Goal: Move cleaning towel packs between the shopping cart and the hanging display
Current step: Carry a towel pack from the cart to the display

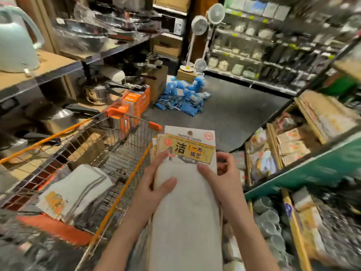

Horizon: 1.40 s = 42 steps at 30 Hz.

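Observation:
Both my hands hold a stack of cleaning towel packs point(187, 202), white cloth under a yellow and white header card with a hang hole. My left hand point(156, 180) grips the stack's left edge, thumb lying on the cloth. My right hand point(220, 177) grips the right edge, thumb on the front just below the card. The stack hangs just right of the shopping cart point(109, 137), a wire basket with orange trim. More towel packs point(78, 190) lie inside the cart at lower left. The hanging display's hooks are not visible.
Shelves on the left carry a mint kettle point(17, 42), pots and pans. Orange boxes point(132, 102) stand beyond the cart. A pile of blue packs point(185, 94) lies on the dark floor ahead. A green-edged shelf unit point(304, 169) with packaged goods stands on the right.

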{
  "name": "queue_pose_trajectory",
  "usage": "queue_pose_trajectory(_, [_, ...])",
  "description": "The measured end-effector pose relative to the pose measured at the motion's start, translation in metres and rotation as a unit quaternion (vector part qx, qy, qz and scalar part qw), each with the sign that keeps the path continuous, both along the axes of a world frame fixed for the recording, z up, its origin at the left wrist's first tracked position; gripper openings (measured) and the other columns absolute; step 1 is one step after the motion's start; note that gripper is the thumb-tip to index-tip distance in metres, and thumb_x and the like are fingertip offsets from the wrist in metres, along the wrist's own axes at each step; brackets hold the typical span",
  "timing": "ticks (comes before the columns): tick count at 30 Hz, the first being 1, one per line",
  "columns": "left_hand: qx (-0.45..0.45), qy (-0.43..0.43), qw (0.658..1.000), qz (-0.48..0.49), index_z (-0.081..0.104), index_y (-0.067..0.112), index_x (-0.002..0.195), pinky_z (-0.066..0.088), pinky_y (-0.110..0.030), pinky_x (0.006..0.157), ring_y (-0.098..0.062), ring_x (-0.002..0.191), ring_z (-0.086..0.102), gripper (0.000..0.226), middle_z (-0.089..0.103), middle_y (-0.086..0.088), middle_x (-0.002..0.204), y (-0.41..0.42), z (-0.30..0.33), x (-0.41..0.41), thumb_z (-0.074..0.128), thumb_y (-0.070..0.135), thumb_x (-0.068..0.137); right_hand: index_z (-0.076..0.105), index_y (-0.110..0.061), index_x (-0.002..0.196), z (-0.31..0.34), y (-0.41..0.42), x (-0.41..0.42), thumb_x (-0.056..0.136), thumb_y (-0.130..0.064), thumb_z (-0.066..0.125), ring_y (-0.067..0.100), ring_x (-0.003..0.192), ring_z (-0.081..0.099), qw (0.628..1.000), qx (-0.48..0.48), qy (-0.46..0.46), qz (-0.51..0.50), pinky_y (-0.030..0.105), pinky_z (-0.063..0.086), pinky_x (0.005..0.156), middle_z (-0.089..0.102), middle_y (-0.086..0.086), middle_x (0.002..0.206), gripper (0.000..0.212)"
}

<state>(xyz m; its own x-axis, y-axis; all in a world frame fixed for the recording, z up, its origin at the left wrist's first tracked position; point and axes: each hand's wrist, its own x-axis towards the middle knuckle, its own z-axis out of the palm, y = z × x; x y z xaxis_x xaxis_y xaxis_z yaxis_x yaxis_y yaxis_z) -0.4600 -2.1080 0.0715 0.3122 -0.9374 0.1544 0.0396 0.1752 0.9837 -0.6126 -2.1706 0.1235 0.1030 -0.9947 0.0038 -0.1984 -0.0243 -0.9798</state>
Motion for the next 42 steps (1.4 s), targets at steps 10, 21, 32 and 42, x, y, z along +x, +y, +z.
queue_pose_trajectory(10, [0.020, -0.002, 0.964, -0.266, 0.034, 0.074, 0.120, 0.040, -0.033, 0.106, 0.009, 0.121, 0.046, 0.075, 0.043, 0.032, 0.128, 0.102, -0.001, -0.196, 0.071, 0.051, 0.058, 0.051, -0.014, 0.102, -0.002, 0.189, -0.205, 0.079, -0.009, 0.073, 0.001, 0.057, 0.062, 0.961, -0.012, -0.027, -0.274, 0.015, 0.046, 0.049, 0.064, 0.008, 0.082, 0.032])
queue_pose_trajectory(21, [-0.006, -0.032, 0.839, -0.543, 0.025, 0.073, 0.126, 0.032, -0.041, 0.112, 0.000, 0.131, 0.038, 0.082, 0.036, 0.018, 0.145, 0.216, 0.018, -0.395, 0.072, 0.052, 0.062, 0.052, -0.018, 0.095, 0.012, 0.390, -0.363, 0.073, -0.011, 0.076, 0.022, 0.075, 0.060, 0.828, -0.058, -0.035, -0.557, 0.033, 0.048, 0.070, 0.064, 0.009, 0.084, 0.034])
queue_pose_trajectory(32, [0.004, -0.008, 0.730, -0.684, 0.028, 0.069, 0.127, 0.035, -0.019, 0.103, 0.020, 0.121, 0.036, 0.082, 0.039, 0.030, 0.134, 0.252, 0.001, -0.516, 0.074, 0.047, 0.062, 0.046, -0.040, 0.120, -0.010, 0.452, -0.437, 0.082, -0.016, 0.067, 0.009, 0.113, 0.055, 0.733, -0.009, -0.003, -0.680, 0.027, 0.044, 0.097, 0.059, 0.001, 0.123, 0.049])
queue_pose_trajectory(42, [0.055, 0.054, 0.615, -0.785, 0.039, 0.041, 0.129, 0.048, -0.016, 0.088, 0.009, 0.109, 0.057, 0.075, 0.060, 0.033, 0.116, 0.252, -0.005, -0.591, 0.074, 0.011, 0.069, 0.056, -0.026, 0.100, -0.011, 0.451, -0.460, 0.075, 0.003, 0.072, 0.005, 0.092, 0.066, 0.578, -0.103, -0.025, -0.809, 0.022, 0.052, 0.080, 0.068, 0.000, 0.104, 0.042])
